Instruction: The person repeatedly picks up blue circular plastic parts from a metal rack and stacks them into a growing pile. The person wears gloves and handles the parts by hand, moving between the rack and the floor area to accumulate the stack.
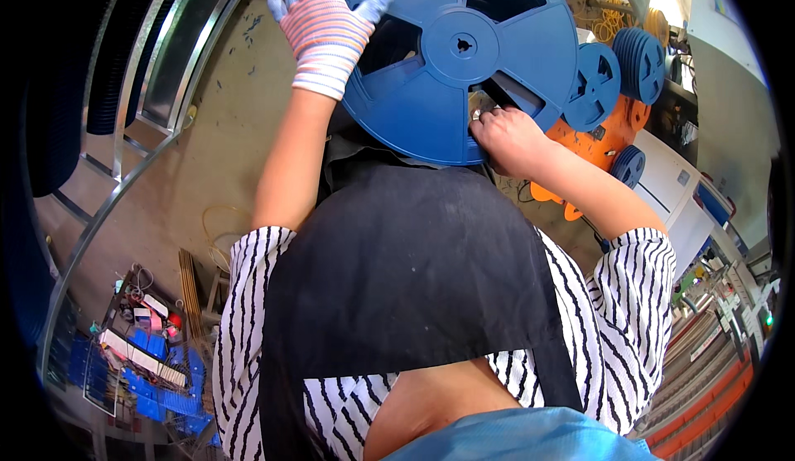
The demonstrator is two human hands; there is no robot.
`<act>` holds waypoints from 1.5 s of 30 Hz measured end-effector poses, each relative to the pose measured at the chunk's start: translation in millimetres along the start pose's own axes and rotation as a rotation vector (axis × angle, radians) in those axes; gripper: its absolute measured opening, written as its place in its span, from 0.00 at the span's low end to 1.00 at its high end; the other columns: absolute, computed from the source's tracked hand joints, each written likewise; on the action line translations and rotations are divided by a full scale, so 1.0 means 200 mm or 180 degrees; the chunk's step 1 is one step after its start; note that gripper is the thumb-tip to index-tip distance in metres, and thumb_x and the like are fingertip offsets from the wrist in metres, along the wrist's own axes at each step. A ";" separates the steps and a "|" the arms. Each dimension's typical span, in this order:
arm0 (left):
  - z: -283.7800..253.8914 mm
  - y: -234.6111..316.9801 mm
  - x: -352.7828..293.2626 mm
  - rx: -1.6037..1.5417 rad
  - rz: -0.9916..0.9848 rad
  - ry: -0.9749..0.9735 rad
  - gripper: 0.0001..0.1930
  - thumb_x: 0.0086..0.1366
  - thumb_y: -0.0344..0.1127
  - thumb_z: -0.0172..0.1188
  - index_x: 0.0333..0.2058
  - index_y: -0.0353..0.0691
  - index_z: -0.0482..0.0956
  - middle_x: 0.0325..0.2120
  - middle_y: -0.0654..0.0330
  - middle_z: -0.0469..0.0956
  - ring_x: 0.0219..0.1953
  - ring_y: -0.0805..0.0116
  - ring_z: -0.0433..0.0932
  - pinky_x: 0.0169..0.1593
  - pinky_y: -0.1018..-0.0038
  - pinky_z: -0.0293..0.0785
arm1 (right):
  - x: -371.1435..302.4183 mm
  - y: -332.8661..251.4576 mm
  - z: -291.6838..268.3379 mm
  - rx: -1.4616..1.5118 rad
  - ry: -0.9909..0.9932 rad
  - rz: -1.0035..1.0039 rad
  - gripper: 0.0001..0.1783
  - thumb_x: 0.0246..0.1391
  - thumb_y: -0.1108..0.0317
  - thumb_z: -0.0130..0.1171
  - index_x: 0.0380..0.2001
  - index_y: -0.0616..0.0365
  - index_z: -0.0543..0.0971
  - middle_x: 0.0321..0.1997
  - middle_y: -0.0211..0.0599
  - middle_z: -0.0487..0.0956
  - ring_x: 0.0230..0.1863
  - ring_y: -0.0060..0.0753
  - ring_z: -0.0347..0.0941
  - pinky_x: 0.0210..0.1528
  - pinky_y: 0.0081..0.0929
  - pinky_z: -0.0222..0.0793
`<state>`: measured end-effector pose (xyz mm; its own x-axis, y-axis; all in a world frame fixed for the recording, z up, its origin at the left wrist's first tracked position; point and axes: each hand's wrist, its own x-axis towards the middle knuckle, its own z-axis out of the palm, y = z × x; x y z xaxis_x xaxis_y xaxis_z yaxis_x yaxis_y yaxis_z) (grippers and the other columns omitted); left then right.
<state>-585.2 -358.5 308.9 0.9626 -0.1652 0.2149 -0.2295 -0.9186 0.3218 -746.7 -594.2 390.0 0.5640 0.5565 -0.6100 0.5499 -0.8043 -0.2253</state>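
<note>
In front of my apron is a large blue plastic reel [464, 43], its round flange turned up toward me with several wedge-shaped openings around the hub. My left hand [327, 35], in a striped knit glove, is at the reel's left edge. Its fingers are spread and the thumb points to the rim; I cannot tell whether it touches. My bare right hand [515, 140] is closed at the reel's lower right, with its fingers curled into an opening by the rim. Those fingertips are partly hidden.
Smaller blue reels [639, 65] stand at the right, some near an orange surface [609, 140]. A metal-framed rack [124, 184] curves along the left, holding dark reels. Lower left, a cluttered pile with blue pieces [161, 378] lies by the rack. Dark scraps are scattered on the floor [240, 72].
</note>
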 end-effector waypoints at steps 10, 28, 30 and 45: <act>0.06 -0.60 -0.17 -0.2082 -0.1594 -0.0554 0.20 0.64 0.39 0.54 0.52 0.37 0.72 0.43 0.53 0.76 0.39 0.65 0.76 0.44 0.68 0.72 | 0.06 0.11 0.03 0.1411 0.0107 0.0375 0.13 0.37 0.70 0.57 0.31 0.62 0.75 0.30 0.50 0.78 0.36 0.54 0.75 0.41 0.43 0.71; -0.03 -0.75 -0.96 -0.2054 -0.2419 -0.0772 0.24 0.67 0.28 0.49 0.61 0.32 0.60 0.58 0.45 0.65 0.59 0.57 0.67 0.61 0.67 0.63 | 0.23 -0.09 0.27 0.0438 0.0429 0.0081 0.15 0.31 0.68 0.65 0.27 0.59 0.75 0.29 0.39 0.77 0.34 0.40 0.75 0.39 0.33 0.69; -0.05 -0.71 -0.95 -0.2177 -0.2537 -0.0770 0.24 0.67 0.28 0.49 0.61 0.32 0.60 0.58 0.45 0.65 0.60 0.57 0.66 0.61 0.66 0.62 | 0.24 -0.11 0.26 0.0387 0.0438 0.0007 0.15 0.31 0.68 0.65 0.27 0.59 0.75 0.28 0.39 0.77 0.34 0.39 0.75 0.39 0.32 0.69; 0.00 -0.38 -0.78 -0.2900 -0.2489 -0.0941 0.23 0.70 0.35 0.49 0.60 0.33 0.62 0.58 0.47 0.66 0.60 0.59 0.65 0.63 0.67 0.60 | 0.26 -0.14 0.27 0.0648 0.0354 -0.0001 0.15 0.31 0.67 0.65 0.27 0.59 0.76 0.28 0.39 0.78 0.34 0.40 0.76 0.40 0.32 0.69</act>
<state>-718.3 -263.2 250.3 0.8547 0.1320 -0.5021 0.5190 -0.2415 0.8199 -765.9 -554.7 324.2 0.6345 0.5672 -0.5250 0.4208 -0.8233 -0.3810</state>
